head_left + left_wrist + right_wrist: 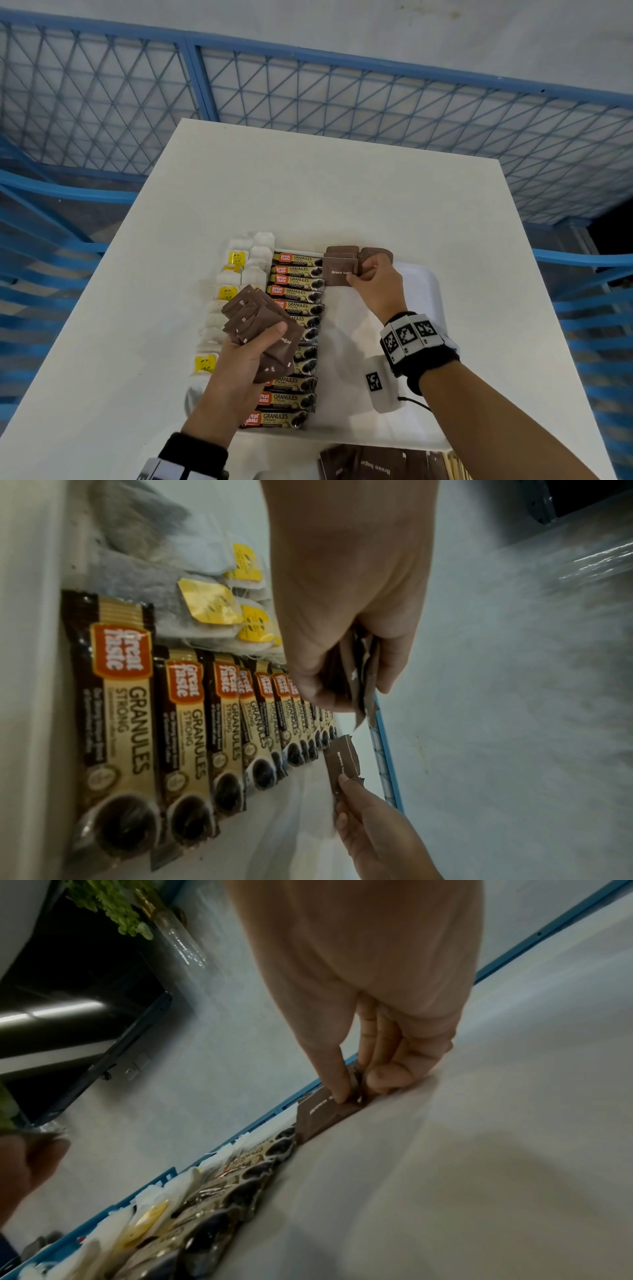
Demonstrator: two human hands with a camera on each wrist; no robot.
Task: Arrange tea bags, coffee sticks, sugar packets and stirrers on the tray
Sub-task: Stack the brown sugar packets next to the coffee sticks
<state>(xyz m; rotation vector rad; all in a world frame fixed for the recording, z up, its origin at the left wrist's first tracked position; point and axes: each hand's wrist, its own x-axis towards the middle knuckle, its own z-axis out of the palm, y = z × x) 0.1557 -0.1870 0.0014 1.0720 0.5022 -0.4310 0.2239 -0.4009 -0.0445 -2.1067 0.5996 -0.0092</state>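
A white tray (424, 294) lies on the white table. Along its left side lie several tea bags (236, 270) with yellow tags, then a column of coffee sticks (296, 301) (192, 723). At the tray's far end sit brown sugar packets (340, 270) (325, 1115). My right hand (373, 284) pinches the nearest of those packets by its right edge, thumb on top. My left hand (246, 359) hovers over the coffee sticks and grips a fanned bunch of brown sugar packets (263, 325) (356, 674).
More brown sugar packets (373, 466) and pale stirrers (455, 466) lie at the table's near edge. A blue wire fence (308, 102) runs behind the table. The right half of the tray is bare.
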